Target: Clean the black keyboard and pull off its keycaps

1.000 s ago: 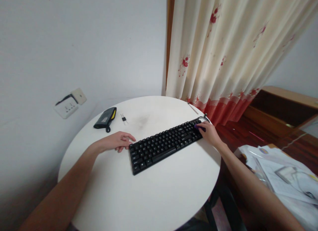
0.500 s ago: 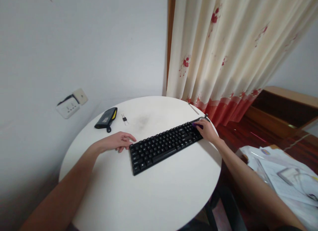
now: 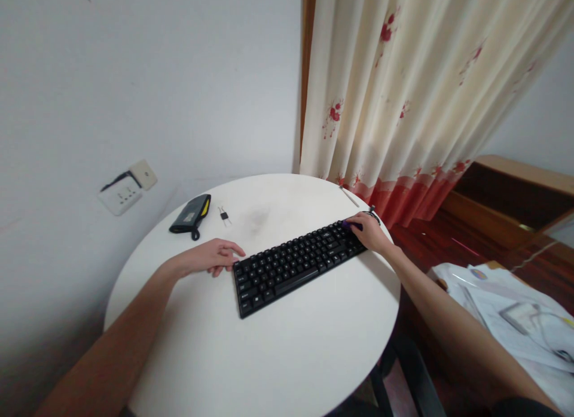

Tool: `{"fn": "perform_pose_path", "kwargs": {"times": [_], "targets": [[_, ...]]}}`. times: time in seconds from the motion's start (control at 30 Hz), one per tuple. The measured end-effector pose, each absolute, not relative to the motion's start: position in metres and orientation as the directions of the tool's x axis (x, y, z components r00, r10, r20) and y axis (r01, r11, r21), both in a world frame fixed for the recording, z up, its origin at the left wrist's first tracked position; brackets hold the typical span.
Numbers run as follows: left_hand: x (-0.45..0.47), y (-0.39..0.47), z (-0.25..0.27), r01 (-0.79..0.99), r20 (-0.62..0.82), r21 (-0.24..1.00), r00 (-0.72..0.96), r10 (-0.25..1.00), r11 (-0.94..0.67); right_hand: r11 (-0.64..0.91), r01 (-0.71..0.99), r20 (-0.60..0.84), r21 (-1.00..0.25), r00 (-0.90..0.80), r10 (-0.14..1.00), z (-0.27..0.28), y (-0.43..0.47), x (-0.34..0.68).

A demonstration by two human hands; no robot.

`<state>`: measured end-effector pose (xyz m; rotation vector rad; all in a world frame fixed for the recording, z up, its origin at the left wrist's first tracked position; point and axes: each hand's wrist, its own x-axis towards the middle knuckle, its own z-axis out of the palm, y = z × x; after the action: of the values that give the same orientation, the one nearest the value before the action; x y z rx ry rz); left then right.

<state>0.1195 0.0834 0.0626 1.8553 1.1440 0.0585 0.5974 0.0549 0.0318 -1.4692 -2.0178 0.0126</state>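
Round and white, the counter (image 3: 287, 357) spread beneath me, and across it slanted the black keyboard (image 3: 291, 261), near left to far right, its right end close to the rim: one hard shove, I judged, could have run it over! My left grip (image 3: 214, 256), fingers loosely apart, lay at its left edge; bracing so slack could have let it skid. My right grip (image 3: 370, 230) was pinched on a purple piece (image 3: 346, 224) at the right-hand keys; pressing askew could have made it slip.
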Motion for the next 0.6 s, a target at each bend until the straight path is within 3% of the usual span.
{"fn": "perform_pose_path", "kwargs": {"times": [0.2, 0.43, 0.6], "targets": [[0.12, 0.082, 0.064, 0.668, -0.389, 0.733, 0.571, 0.723, -0.133, 0.105, 0.953, 0.448, -0.285, 0.036, 0.893, 0.035, 0.073, 0.635], [0.119, 0.082, 0.064, 0.67, -0.393, 0.729, 0.574, 0.718, -0.137, 0.412, 0.878, 0.438, -0.244, -0.28, 0.854, 0.042, 0.077, 0.607], [0.118, 0.084, 0.062, 0.659, -0.384, 0.738, 0.584, 0.715, -0.143, 0.289, 0.941, 0.415, -0.176, -0.195, 0.889, 0.037, 0.087, 0.634]]}}
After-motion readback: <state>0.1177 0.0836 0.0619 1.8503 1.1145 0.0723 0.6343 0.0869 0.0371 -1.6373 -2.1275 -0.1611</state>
